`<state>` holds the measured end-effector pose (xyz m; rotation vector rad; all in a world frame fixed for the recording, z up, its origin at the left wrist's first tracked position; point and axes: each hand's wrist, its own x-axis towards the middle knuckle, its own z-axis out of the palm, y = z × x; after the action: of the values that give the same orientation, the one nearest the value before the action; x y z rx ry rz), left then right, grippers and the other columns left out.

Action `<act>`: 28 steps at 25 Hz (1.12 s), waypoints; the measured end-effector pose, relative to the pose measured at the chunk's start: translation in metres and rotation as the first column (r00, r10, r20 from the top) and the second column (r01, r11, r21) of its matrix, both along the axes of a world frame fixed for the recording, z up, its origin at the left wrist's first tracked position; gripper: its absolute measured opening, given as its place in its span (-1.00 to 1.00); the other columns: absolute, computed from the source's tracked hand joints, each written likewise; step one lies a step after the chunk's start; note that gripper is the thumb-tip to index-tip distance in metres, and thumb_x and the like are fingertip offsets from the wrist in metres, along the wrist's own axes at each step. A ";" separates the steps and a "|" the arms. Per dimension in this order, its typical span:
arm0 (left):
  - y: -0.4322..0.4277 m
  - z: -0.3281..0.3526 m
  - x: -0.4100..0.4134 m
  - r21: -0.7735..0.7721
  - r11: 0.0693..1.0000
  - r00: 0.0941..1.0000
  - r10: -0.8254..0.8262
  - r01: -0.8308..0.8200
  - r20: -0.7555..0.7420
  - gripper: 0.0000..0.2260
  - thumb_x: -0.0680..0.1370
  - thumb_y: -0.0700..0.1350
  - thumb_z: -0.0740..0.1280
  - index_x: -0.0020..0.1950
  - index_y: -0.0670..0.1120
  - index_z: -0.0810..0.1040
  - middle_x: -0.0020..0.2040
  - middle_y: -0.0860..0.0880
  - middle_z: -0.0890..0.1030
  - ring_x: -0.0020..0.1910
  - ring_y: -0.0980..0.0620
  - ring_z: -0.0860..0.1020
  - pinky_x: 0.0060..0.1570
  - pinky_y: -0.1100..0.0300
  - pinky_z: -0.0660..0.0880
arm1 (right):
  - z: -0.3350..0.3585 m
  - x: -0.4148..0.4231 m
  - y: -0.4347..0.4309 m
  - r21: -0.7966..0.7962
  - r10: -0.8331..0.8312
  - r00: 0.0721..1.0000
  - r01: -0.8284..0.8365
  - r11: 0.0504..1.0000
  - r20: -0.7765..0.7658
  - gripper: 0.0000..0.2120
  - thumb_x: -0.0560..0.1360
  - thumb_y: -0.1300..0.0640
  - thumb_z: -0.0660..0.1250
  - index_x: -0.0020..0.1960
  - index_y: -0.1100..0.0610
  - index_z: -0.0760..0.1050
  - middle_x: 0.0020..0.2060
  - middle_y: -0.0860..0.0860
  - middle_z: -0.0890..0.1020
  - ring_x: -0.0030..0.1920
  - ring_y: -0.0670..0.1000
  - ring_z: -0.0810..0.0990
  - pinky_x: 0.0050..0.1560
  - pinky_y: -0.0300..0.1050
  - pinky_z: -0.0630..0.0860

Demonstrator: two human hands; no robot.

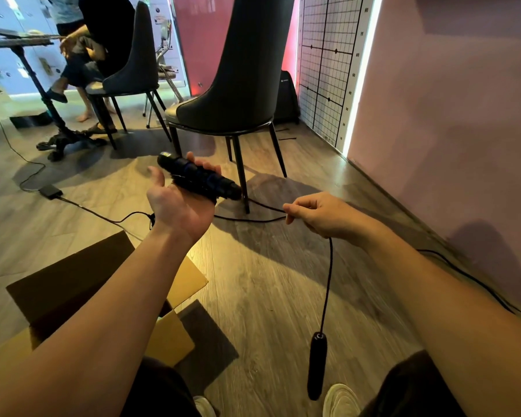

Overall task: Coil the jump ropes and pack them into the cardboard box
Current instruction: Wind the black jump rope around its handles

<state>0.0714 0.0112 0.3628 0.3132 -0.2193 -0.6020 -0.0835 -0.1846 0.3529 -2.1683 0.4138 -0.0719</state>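
My left hand (pixel 179 203) is palm up with a black jump rope handle (pixel 197 176) lying across its fingers, rope wound around the handle and fingers. The thin black rope (pixel 262 207) runs from there to my right hand (pixel 316 213), which pinches it between thumb and fingers. Below my right hand the rope (pixel 328 281) hangs down to the second black handle (pixel 317 365), dangling near my shoe. The open cardboard box (pixel 79 284) lies on the floor at lower left, partly hidden by my left forearm.
A dark chair (pixel 238 94) stands just beyond my hands, its front leg close to the rope. Another chair with a seated person (pixel 85 55) and a table are at the back left. A power cable and adapter (pixel 51 191) lie on the wooden floor. A wall runs along the right.
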 end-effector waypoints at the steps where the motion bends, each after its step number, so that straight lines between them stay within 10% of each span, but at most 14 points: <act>1: 0.000 -0.002 0.004 0.023 0.996 0.996 0.086 -0.086 -0.018 -0.45 0.65 0.28 0.00 0.11 -0.19 0.47 -0.19 -0.11 0.56 -0.20 -0.04 0.55 0.06 0.06 0.55 | 0.001 0.000 0.000 -0.018 0.018 1.000 -0.018 1.000 -0.005 -0.64 0.64 -0.10 0.24 -0.07 0.15 0.64 -0.58 -0.24 0.47 -0.53 -0.30 0.44 -0.29 -0.27 0.26; 11: 0.019 -0.012 0.032 0.427 0.785 0.878 0.477 -0.448 0.044 -0.68 0.66 0.18 0.14 0.02 -0.05 0.45 -0.26 0.01 0.53 -0.27 0.07 0.55 0.04 0.17 0.53 | 0.012 -0.012 -0.008 0.027 -0.029 0.964 0.022 0.999 0.266 -0.41 0.59 -0.08 0.35 -0.26 0.46 0.40 -0.46 0.09 0.33 -0.44 -0.04 0.30 -0.33 -0.47 0.37; 18: 0.021 -0.015 0.036 0.499 0.710 0.849 0.516 -0.498 0.115 -0.68 0.66 0.19 0.14 0.04 -0.04 0.46 -0.26 0.02 0.56 -0.22 0.06 0.57 0.08 0.16 0.53 | 0.015 -0.015 -0.008 -0.063 0.076 0.957 -0.060 0.996 0.281 -0.80 0.56 0.01 0.40 -0.07 0.13 0.68 -0.39 -0.10 0.59 -0.36 -0.19 0.50 -0.29 -0.36 0.45; 28: 0.029 -0.016 0.043 0.582 0.549 0.763 0.611 -0.600 0.211 -0.72 0.67 0.18 0.12 0.00 -0.01 0.42 -0.27 0.08 0.51 -0.26 0.16 0.53 0.04 0.21 0.49 | 0.029 -0.021 0.000 0.033 -0.046 0.914 0.036 0.999 0.403 -0.39 0.66 -0.11 0.17 -0.37 0.34 0.43 -0.57 0.00 0.36 -0.56 -0.08 0.29 -0.46 -0.33 0.33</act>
<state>0.1145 0.0406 0.3473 0.9933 0.1304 0.0561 -0.1042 -0.1845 0.3824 -2.0513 0.2185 -0.5269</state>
